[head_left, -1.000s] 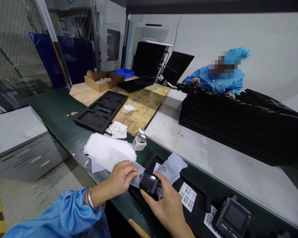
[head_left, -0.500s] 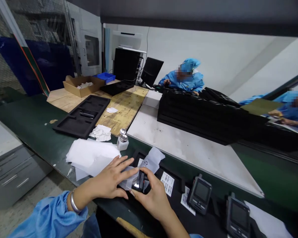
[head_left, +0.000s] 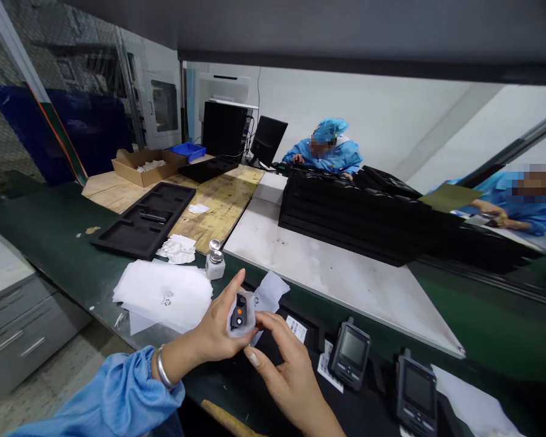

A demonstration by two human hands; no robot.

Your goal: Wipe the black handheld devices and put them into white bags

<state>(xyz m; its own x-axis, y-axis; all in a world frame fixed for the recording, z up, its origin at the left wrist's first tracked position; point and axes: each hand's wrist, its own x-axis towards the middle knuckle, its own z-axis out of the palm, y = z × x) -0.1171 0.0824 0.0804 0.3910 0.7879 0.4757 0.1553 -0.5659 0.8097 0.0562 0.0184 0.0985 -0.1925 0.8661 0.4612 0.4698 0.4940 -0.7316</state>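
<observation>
My left hand (head_left: 218,328) is wrapped round a translucent white bag (head_left: 251,301). Inside its mouth shows the end of a small black device (head_left: 239,312) with an orange and a white button; the rest is covered. My right hand (head_left: 289,367) has its thumb and index finger apart, with the index tip against the bag's right side. Behind the bag lies another translucent bag (head_left: 270,290). To the left is a stack of white bags (head_left: 164,291) printed with a small mark.
Two handheld devices with screens, one nearer (head_left: 351,355) and one farther right (head_left: 416,391), lie beside label sheets (head_left: 295,328). A pump bottle (head_left: 215,267), crumpled tissue (head_left: 177,249) and black foam tray (head_left: 131,237) stand beyond the bags. Two co-workers in blue sit across.
The black device has gone from my right fingers into the bag, its buttoned end now facing me. My left hand has closed round the bag; my right thumb and finger have parted.
</observation>
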